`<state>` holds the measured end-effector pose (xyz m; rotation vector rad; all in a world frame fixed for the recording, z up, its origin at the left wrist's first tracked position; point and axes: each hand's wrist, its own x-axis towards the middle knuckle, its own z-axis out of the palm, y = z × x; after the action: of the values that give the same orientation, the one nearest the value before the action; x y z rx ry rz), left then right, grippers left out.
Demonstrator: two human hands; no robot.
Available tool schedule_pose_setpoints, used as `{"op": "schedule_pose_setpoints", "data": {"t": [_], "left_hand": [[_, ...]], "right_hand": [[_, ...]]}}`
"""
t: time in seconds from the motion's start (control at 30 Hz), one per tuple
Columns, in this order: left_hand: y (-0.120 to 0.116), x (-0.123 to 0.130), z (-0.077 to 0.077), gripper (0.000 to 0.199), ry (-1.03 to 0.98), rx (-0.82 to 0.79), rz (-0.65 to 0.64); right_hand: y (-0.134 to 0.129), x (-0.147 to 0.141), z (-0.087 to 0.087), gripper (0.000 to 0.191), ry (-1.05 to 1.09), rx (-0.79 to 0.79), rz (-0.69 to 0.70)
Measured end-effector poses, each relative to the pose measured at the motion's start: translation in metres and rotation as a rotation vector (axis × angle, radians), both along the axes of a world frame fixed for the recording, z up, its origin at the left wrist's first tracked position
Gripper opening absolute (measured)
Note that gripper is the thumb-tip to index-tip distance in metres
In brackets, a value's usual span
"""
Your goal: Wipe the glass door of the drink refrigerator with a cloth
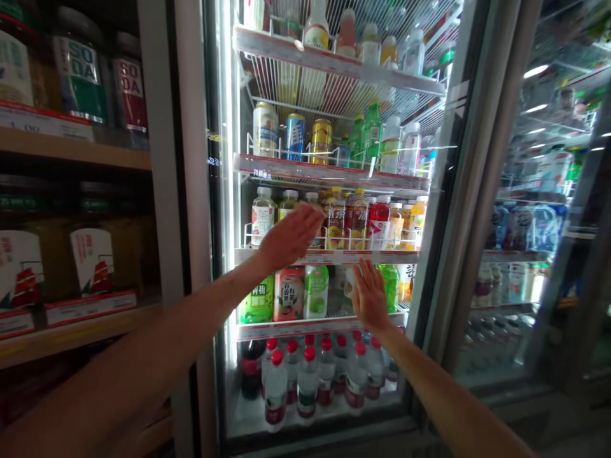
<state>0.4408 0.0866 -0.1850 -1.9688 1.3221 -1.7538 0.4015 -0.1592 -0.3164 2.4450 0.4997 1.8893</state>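
The left hand (292,236), fingers straight and together, hovers before white-capped plastic bottles (262,217) on a white cooler shelf (396,257); the right hand (370,298), fingers slightly apart, hovers near a bright-green bottle (390,287) on the shelf below (300,328).

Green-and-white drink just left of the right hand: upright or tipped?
Upright: the green-and-white drink stands on the shelf with its sides near vertical. Its cap does not show.
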Motion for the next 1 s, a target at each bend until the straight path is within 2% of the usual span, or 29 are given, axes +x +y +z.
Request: {"op": "schedule_pose_setpoints", "data": {"t": [0.07, 0.1, 0.13, 0.23, 0.27, 0.3, 0.43, 0.47, 0.5, 0.6, 0.67, 0.8, 0.87, 1.0], "left_hand": [[0.006, 0.001, 0.01, 0.058, -0.03, -0.18, 0.014], [0.007, 0.001, 0.008, 0.058, -0.053, -0.176, 0.017], [0.008, -0.001, 0.001, 0.058, -0.078, -0.098, 0.012], [0.009, -0.006, -0.024, 0.054, -0.11, 0.269, -0.007], [0.01, -0.006, -0.027, 0.053, -0.104, 0.321, -0.008], [0.011, -0.006, -0.026, 0.053, -0.092, 0.309, -0.006], [0.011, -0.002, -0.008, 0.058, -0.016, -0.072, 0.041], [0.009, -0.001, -0.009, 0.058, -0.007, -0.097, 0.042], [0.006, -0.002, -0.014, 0.057, -0.006, -0.056, 0.035], [-0.001, -0.004, -0.034, 0.05, -0.04, 0.254, -0.013], [-0.001, -0.003, -0.034, 0.049, -0.062, 0.309, -0.016], [0.008, 0.0, -0.009, 0.056, -0.044, -0.026, 0.059], [0.01, -0.003, -0.01, 0.058, -0.019, -0.061, 0.074], [0.014, -0.01, -0.033, 0.056, 0.004, 0.325, 0.033]], "right_hand": [[-0.001, 0.001, -0.001, 0.074, 0.005, -0.004, -0.001], [-0.001, 0.001, -0.002, 0.074, 0.005, -0.005, -0.001], [0.0, 0.002, -0.003, 0.074, 0.003, -0.002, -0.002], [0.001, 0.003, -0.005, 0.074, 0.0, 0.015, 0.002], [0.001, 0.003, -0.005, 0.074, 0.001, 0.019, 0.006], [0.001, 0.002, -0.005, 0.074, 0.002, 0.019, 0.009], [-0.001, 0.001, -0.005, 0.073, 0.02, -0.002, 0.01], [-0.002, 0.0, -0.005, 0.073, 0.025, -0.007, 0.009], [-0.002, 0.0, -0.005, 0.073, 0.027, -0.01, 0.009], [-0.002, 0.0, -0.005, 0.074, 0.023, 0.001, 0.006], [-0.002, 0.0, -0.006, 0.074, 0.023, 0.001, 0.006], [-0.002, 0.002, -0.008, 0.073, 0.016, -0.018, 0.003], [-0.002, 0.003, -0.008, 0.073, 0.011, -0.015, 0.0], [-0.002, 0.002, -0.009, 0.073, 0.019, 0.003, 0.004]]}}
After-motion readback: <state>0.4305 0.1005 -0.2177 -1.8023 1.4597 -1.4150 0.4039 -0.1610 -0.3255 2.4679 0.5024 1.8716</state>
